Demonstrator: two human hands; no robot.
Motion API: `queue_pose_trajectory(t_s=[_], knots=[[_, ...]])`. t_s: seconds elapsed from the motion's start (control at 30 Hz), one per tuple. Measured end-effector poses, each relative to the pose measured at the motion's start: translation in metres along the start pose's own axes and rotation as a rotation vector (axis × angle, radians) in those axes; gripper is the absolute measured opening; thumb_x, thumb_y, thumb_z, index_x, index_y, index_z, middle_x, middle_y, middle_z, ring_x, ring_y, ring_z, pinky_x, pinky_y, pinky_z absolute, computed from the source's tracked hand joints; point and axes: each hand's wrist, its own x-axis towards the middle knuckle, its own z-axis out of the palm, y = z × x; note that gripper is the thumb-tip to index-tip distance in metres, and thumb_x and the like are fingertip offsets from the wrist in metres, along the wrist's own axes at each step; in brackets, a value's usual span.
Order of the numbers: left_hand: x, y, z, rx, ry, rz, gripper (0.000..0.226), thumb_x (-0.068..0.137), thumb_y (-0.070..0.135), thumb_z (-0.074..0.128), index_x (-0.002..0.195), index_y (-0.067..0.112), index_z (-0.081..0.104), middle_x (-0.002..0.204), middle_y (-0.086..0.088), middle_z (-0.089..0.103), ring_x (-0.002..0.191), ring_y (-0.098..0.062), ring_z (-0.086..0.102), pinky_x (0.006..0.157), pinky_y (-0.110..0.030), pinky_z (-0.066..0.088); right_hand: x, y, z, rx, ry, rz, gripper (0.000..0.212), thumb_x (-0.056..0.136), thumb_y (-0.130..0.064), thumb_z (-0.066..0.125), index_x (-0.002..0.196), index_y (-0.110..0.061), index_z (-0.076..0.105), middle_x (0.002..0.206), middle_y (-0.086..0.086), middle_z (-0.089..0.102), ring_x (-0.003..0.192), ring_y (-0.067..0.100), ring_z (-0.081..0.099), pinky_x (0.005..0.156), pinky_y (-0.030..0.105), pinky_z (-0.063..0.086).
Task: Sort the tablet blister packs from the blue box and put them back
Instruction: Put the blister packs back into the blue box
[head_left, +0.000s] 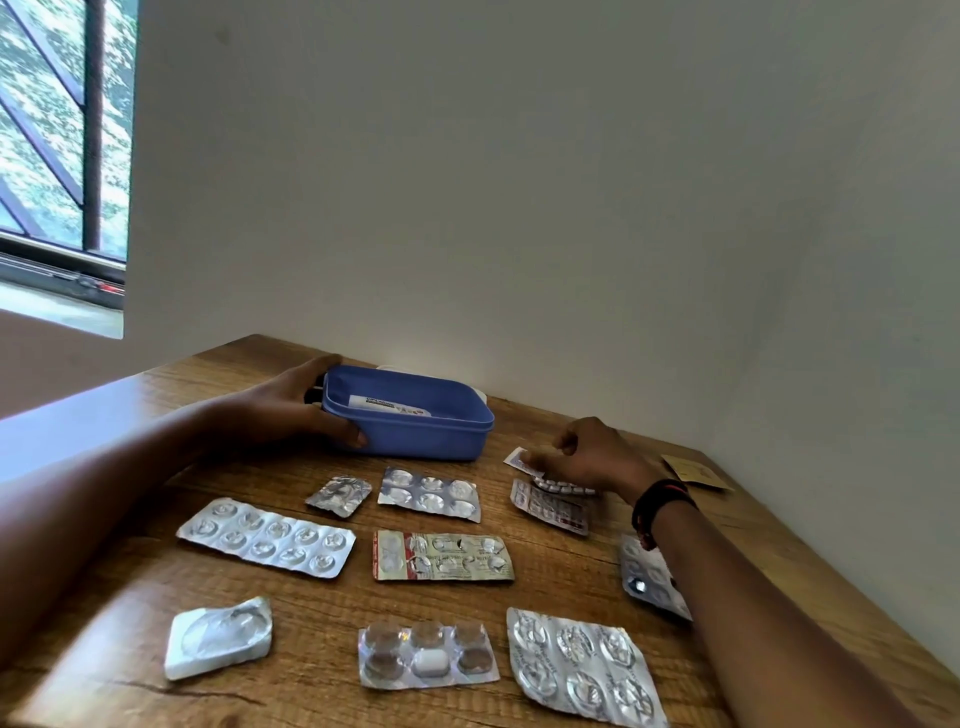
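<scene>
My left hand (291, 410) clasps the left end of the blue box (415, 436) at mid-frame, thumb on its front wall. My right hand (597, 457), right of the box, curls its fingertips onto a small pack (517, 458); I cannot tell whether they pinch it. Other packs (267, 538) lie spread over the table (571, 566) below.

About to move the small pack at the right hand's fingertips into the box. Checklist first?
1. Blue box steadied: left hand holds its end, ok.
2. Box open, room inside: ok.
3. Right hand grip on small pack: fingertips touch it, pinch cannot tell.
4. Gap between that pack and the box free: ok.
5. Other packs returned: not ok, most lie on the table.
</scene>
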Motion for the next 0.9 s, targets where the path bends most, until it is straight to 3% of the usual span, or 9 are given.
queue_pose_trajectory(t_s=[0.07, 0.2, 0.33, 0.4, 0.53, 0.67, 0.73, 0.9], knots=[[-0.001, 0.001, 0.0, 0.019, -0.001, -0.003, 0.105, 0.026, 0.055, 0.082, 0.119, 0.034, 0.039, 0.117, 0.005, 0.057, 0.107, -0.013, 0.055, 0.091, -0.033, 0.049, 0.0, 0.003, -0.002, -0.006, -0.065, 0.027, 0.049, 0.075, -0.059, 0.07, 0.095, -0.015, 0.072, 0.094, 0.002, 0.07, 0.089, 0.018, 0.064, 0.07, 0.031, 0.047], [0.0, 0.002, 0.0, 0.02, 0.003, -0.013, 0.101, 0.031, 0.053, 0.08, 0.121, 0.034, 0.039, 0.118, 0.005, 0.056, 0.109, -0.014, 0.055, 0.094, -0.035, 0.049, 0.003, 0.002, -0.002, 0.002, -0.092, 0.034, 0.04, 0.079, -0.053, 0.071, 0.098, -0.017, 0.07, 0.098, 0.0, 0.07, 0.091, 0.015, 0.064, 0.077, 0.035, 0.051], [0.001, 0.001, 0.001, 0.006, 0.005, -0.015, 0.098, 0.031, 0.053, 0.079, 0.118, 0.036, 0.037, 0.11, 0.013, 0.055, 0.103, -0.009, 0.055, 0.079, -0.023, 0.048, 0.002, 0.002, 0.0, -0.003, -0.096, 0.046, 0.038, 0.081, -0.053, 0.069, 0.097, -0.02, 0.059, 0.09, -0.006, 0.061, 0.082, 0.008, 0.056, 0.064, 0.026, 0.043], [0.001, 0.001, 0.0, -0.005, 0.003, -0.016, 0.096, 0.031, 0.053, 0.079, 0.116, 0.038, 0.036, 0.109, 0.015, 0.055, 0.101, -0.007, 0.055, 0.075, -0.02, 0.046, 0.002, 0.004, 0.001, 0.138, -0.055, 0.028, 0.03, 0.082, -0.042, 0.072, 0.094, -0.02, 0.056, 0.09, -0.006, 0.061, 0.08, 0.007, 0.056, 0.063, 0.024, 0.044], [0.002, -0.002, 0.0, -0.011, 0.003, -0.016, 0.09, 0.035, 0.049, 0.083, 0.113, 0.041, 0.038, 0.108, 0.015, 0.055, 0.101, -0.007, 0.056, 0.074, -0.02, 0.046, -0.003, 0.003, -0.006, 0.561, 0.077, -0.06, 0.029, 0.079, -0.013, 0.078, 0.098, -0.01, 0.056, 0.1, 0.017, 0.071, 0.071, 0.015, 0.067, 0.055, 0.023, 0.052], [0.006, -0.004, -0.001, -0.011, 0.01, -0.023, 0.09, 0.044, 0.04, 0.085, 0.118, 0.037, 0.035, 0.108, 0.017, 0.054, 0.1, -0.005, 0.055, 0.074, -0.017, 0.045, -0.007, -0.008, -0.012, 0.582, 0.249, -0.145, 0.045, 0.076, -0.016, 0.08, 0.116, -0.01, 0.06, 0.097, 0.013, 0.072, 0.077, 0.02, 0.071, 0.061, 0.025, 0.058], [0.008, -0.007, -0.002, -0.012, 0.02, -0.03, 0.093, 0.049, 0.036, 0.083, 0.127, 0.034, 0.033, 0.111, 0.014, 0.054, 0.102, -0.007, 0.055, 0.076, -0.018, 0.046, -0.006, -0.014, -0.014, 0.581, 0.307, -0.184, 0.038, 0.08, -0.015, 0.077, 0.115, -0.008, 0.064, 0.099, 0.014, 0.073, 0.077, 0.022, 0.072, 0.066, 0.03, 0.06], [0.009, -0.012, -0.005, 0.002, 0.017, -0.044, 0.114, 0.05, 0.037, 0.089, 0.145, 0.025, 0.028, 0.122, 0.008, 0.055, 0.109, -0.01, 0.055, 0.082, -0.021, 0.048, -0.01, -0.026, -0.015, 0.683, 0.289, -0.221, 0.019, 0.09, -0.013, 0.066, 0.109, -0.015, 0.063, 0.103, 0.012, 0.073, 0.071, 0.012, 0.072, 0.062, 0.025, 0.06]])
